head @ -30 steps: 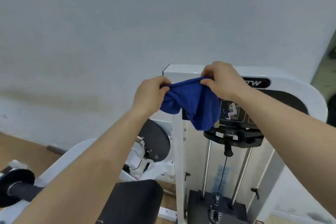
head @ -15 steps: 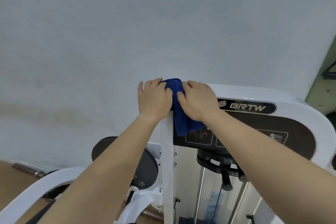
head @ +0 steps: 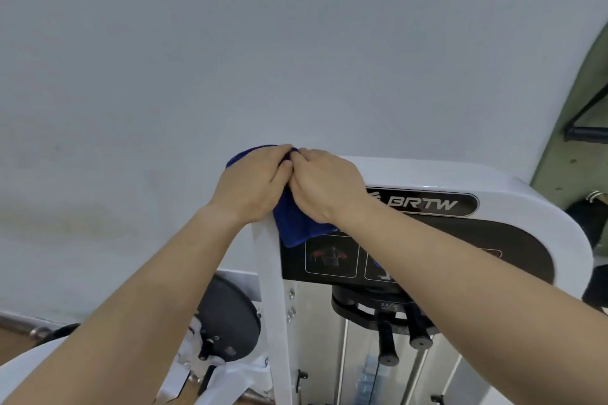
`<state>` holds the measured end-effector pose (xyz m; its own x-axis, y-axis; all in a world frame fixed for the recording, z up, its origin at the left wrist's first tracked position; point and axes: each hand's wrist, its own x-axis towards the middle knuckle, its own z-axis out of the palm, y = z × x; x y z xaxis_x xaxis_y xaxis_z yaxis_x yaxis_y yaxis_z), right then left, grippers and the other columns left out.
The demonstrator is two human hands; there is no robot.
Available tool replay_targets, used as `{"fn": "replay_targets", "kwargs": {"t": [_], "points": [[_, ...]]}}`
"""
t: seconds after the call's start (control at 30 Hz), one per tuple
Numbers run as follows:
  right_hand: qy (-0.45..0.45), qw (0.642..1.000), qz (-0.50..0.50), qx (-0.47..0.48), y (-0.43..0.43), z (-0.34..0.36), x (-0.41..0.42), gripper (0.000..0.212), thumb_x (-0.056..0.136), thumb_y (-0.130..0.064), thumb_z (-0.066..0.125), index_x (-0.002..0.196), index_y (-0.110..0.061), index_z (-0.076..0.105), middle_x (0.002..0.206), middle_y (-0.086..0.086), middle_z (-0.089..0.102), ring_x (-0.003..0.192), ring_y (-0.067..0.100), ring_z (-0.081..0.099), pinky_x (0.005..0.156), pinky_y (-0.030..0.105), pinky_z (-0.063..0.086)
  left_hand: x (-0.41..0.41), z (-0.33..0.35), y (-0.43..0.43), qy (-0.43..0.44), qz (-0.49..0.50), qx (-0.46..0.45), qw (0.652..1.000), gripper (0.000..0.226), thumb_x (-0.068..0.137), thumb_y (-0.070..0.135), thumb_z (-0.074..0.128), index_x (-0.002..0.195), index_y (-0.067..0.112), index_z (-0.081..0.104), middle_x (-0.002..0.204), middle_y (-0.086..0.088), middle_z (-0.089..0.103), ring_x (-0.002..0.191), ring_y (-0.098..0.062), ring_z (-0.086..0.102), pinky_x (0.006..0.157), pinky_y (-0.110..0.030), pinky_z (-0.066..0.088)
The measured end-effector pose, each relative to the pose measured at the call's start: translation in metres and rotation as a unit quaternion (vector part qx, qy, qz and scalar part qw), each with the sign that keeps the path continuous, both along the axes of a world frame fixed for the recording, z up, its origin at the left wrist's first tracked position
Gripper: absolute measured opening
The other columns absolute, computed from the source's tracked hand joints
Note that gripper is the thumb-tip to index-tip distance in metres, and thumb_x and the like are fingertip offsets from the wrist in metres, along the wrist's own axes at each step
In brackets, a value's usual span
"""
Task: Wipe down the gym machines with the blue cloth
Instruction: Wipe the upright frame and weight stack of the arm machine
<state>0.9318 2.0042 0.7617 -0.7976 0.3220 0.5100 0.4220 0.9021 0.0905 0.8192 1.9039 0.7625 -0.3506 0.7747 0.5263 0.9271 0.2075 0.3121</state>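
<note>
Both hands: left hand (head: 253,187) and right hand (head: 324,189) side by side, fingers curled onto the cloth (head: 296,227), clamping it
Cloth: bunched on the top left corner of the machine (head: 493,181), flap hanging over the panel (head: 460,250)
Slip risk: flap could slide off the rounded corner if either grip eases
Coverage risk: a bunched cloth likely wipes only a narrow strip

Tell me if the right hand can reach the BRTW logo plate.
Probably yes. The right hand holds the blue cloth on the top corner of the machine, and the BRTW logo plate lies just beside its wrist, with nothing between them.
</note>
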Motion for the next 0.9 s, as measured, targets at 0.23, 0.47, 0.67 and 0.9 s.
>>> {"fn": "replay_targets", "kwargs": {"t": [0.23,0.47,0.67,0.9], "points": [[-0.120,0.991,0.006,-0.051,0.022,0.013,-0.009,0.066,0.104,-0.052,0.010,0.155,-0.015,0.029,0.159,0.007,0.034,0.145,0.023,0.033,0.120,0.044,0.020,-0.019,0.002,0.011,-0.014,0.066,-0.039,0.997,0.042,0.107,0.029,0.027,0.143,0.028,0.049,0.146,0.009,0.051,0.135,-0.017,0.046,0.100,-0.033,0.037],[-0.109,0.994,-0.004,0.013,0.056,0.009,0.080,0.073,0.101,-0.060,0.007,0.155,-0.017,0.029,0.163,0.005,0.029,0.147,0.021,0.032,0.116,0.040,0.030,0.047,-0.001,0.044,0.084,0.026,-0.072,0.994,0.047,0.108,0.033,0.025,0.152,0.026,0.038,0.158,0.007,0.037,0.145,-0.010,0.033,0.117,-0.032,0.027],[0.004,0.994,-0.090,0.059,0.105,-0.020,0.182,0.070,0.100,-0.058,0.015,0.125,-0.013,0.062,0.133,0.008,0.064,0.120,0.026,0.061,0.093,0.041,0.049,0.138,0.001,0.108,0.128,-0.052,-0.081,0.987,0.049,0.108,0.040,0.022,0.154,0.029,0.034,0.161,0.008,0.031,0.147,-0.010,0.029,0.115,-0.040,0.035],[0.155,0.975,-0.116,-0.105,0.143,-0.054,0.266,0.069,0.096,-0.060,0.016,0.149,-0.026,0.045,0.157,-0.006,0.042,0.145,0.012,0.037,0.112,0.033,0.037,0.223,0.010,0.169,0.171,-0.140,-0.116,0.968,0.047,0.108,0.039,0.021,0.148,0.027,0.041,0.151,0.001,0.044,0.139,-0.020,0.040,0.105,-0.048,0.043]]}}
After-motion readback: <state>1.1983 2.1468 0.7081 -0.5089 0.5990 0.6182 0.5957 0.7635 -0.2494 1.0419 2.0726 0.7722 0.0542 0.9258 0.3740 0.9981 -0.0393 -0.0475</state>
